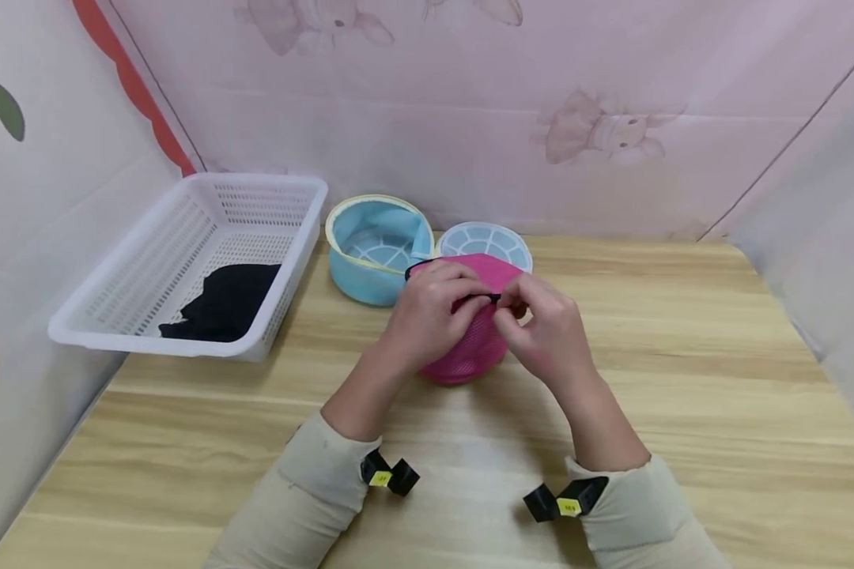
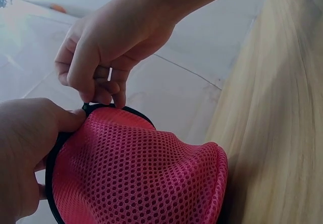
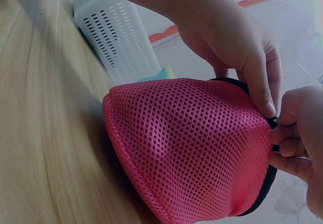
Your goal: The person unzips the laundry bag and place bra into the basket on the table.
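A pink mesh laundry bag (image 1: 462,359) with a black zipper edge stands on the table between both hands. My left hand (image 1: 430,316) grips its black-trimmed rim, the thumb near the zipper. Close beside that thumb, my right hand (image 1: 549,328) pinches the black zipper edge with thumb and curled fingers. In the left wrist view, the bag's mesh side (image 2: 146,168) bulges and creases below the hands. Fingers cover the small part being pinched, so the zipper pull cannot be made out clearly.
Behind the left hand stands a light blue round bag (image 1: 368,278) with yellow trim, its top open. A round blue-and-white ribbed piece (image 1: 494,237) is partly behind the pink bag. At left, a white plastic basket (image 1: 302,237) holds black cloth (image 1: 235,304). Fabric-covered walls enclose the wooden table (image 1: 683,356).
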`<action>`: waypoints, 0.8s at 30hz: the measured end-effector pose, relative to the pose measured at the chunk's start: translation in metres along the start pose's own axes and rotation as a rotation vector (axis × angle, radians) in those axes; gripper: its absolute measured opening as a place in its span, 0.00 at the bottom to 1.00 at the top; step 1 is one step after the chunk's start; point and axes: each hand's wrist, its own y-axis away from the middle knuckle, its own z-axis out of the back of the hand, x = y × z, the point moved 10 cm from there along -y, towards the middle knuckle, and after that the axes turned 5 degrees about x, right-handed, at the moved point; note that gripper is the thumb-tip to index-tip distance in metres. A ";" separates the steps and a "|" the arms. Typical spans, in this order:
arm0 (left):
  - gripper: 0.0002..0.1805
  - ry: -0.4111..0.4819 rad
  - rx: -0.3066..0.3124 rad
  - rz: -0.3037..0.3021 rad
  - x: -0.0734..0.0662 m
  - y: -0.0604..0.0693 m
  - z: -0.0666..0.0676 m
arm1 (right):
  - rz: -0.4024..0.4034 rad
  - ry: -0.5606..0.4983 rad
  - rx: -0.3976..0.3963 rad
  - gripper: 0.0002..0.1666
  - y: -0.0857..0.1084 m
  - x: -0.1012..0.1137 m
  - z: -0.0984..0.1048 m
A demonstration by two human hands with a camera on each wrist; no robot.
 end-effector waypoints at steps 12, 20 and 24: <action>0.06 0.004 0.027 0.030 0.004 0.003 -0.002 | -0.026 -0.009 -0.003 0.06 0.005 -0.003 0.000; 0.06 0.005 0.039 0.062 0.007 0.000 0.002 | -0.038 -0.013 -0.015 0.06 0.002 -0.006 0.003; 0.06 0.011 0.042 0.067 0.009 0.001 0.002 | -0.048 -0.007 -0.014 0.06 0.003 -0.007 0.003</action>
